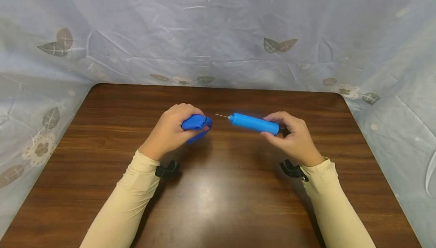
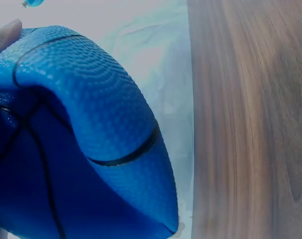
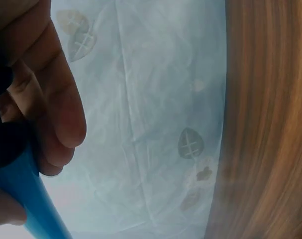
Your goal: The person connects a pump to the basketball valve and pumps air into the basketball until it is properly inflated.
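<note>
Fingers of left hand (image 1: pixel 173 129) grip creased blue ball (image 1: pixel 194 122); right hand (image 1: pixel 295 137) pinches blue pump (image 1: pixel 253 123), needle (image 1: pixel 221 115) pointing ballward, apart, toward far edge of table (image 1: pixel 218 217).

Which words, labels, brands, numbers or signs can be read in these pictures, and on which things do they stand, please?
None: no text can be read in any view.
Blue ball: no lettering on the parts that show.
Blue pump: no lettering on the side that shows.
Cloth: only printed leaves and flowers; pale marks on the leaves look like veins, not letters.
</note>
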`<state>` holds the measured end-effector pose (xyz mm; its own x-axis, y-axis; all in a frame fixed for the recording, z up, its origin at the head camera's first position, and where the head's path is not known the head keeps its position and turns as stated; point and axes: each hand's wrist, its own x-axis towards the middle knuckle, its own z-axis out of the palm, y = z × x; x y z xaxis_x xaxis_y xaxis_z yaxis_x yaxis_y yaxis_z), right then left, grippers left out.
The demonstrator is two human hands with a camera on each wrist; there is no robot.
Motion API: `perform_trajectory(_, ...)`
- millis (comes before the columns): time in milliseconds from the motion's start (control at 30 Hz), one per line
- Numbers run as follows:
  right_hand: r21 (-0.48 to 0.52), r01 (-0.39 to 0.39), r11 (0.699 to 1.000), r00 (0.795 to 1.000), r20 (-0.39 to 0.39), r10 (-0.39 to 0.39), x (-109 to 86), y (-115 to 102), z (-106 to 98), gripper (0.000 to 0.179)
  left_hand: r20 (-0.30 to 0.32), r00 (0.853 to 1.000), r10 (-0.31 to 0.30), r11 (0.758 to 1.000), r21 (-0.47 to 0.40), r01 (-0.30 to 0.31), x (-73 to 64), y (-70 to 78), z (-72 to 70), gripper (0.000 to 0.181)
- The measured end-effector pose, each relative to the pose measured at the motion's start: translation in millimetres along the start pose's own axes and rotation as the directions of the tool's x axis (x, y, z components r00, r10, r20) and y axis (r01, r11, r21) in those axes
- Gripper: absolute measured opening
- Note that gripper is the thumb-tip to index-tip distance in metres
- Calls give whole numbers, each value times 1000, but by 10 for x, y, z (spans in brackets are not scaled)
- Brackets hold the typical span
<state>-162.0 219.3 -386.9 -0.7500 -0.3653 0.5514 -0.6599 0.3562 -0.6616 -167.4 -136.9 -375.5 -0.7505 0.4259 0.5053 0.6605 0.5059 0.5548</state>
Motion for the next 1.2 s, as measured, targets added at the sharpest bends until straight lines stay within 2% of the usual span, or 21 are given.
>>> perform_trajectory(133,33,83,996,997,-6,-83,3,1,0,42,30,999,-18,997,82,15,6,57,-8,33)
perform_trajectory(300,74,159,984,987,13,-161,14,-16,6,37,36,999,28,982,188,-35,4,90,-2,32)
perform_trajectory(400,61,167,984,985,24,-169,15,-39,13,42,43,998,47,971,233,-56,-3,97,8,30)
perform_trajectory(533,31,165,986,985,47,-166,18,-57,9,48,63,997,44,963,264,-59,-8,102,20,29)
perform_trajectory(733,2,198,980,976,88,-197,36,-60,-29,32,89,996,26,958,283,-50,-10,107,26,31)
perform_trajectory(900,-21,260,965,960,118,-255,70,-63,-74,31,106,994,36,948,311,-68,7,112,26,30)
perform_trajectory(1033,-40,276,960,952,153,-267,81,-80,-103,31,151,988,41,931,352,-93,20,120,20,33)
perform_trajectory(1200,-54,255,966,951,195,-240,60,-108,-118,31,231,972,51,906,398,-142,24,140,21,43)
